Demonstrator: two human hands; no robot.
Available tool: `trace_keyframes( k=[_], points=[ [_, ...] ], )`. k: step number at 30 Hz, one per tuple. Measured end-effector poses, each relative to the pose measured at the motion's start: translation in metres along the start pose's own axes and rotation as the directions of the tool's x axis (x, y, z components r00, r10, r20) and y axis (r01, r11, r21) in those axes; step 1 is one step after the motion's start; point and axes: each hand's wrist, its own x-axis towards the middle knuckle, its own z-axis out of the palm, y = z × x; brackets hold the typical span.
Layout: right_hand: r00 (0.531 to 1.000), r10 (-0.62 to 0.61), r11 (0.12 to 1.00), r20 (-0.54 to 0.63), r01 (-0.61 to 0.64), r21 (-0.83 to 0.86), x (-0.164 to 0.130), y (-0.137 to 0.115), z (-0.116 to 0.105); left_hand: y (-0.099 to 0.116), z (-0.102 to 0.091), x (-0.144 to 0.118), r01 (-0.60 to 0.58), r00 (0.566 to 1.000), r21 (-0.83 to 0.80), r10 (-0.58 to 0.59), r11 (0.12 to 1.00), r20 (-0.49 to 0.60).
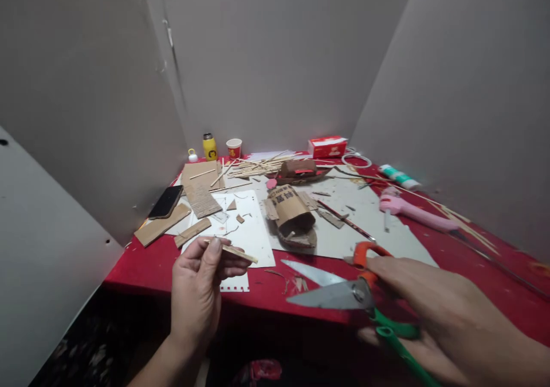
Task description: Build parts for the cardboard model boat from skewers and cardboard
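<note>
My left hand (200, 278) pinches a short, thin wooden stick (240, 254) between thumb and fingers. It is held above the table's front edge, pointing right. In my right hand (451, 307) is a pair of scissors (330, 294) with orange and green handles. Their blades are spread apart and point left towards the stick, without touching it. Behind the scissors stands a small curved cardboard model (292, 209) with dark printing. Under and beyond my left hand lies a white sheet of paper (258, 232) with small cardboard scraps.
A red cloth (266, 286) covers the table. Cardboard strips (163, 225) and a phone (166, 202) lie left. Wooden sticks (262, 167), a brown model (301, 170), a yellow bottle (209, 147), a paper cup (234, 148) and a red box (327, 146) stand behind. A pink glue gun (416, 210) lies right.
</note>
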Motion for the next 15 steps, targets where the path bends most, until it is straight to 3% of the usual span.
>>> trace_keyframes(
  k=[10,15],
  points=[
    [0.995,-0.051,0.995,0.087,0.058,-0.078,0.019,-0.011,0.021,-0.002,-0.010,-0.017,-0.184,0.979,-0.009,0.182,0.983,-0.092],
    [0.993,-0.073,0.994,0.088,0.080,-0.072,0.025,-0.017,0.026,-0.003,-0.010,-0.020,-0.193,0.979,-0.009,0.192,0.981,-0.070]
  ],
)
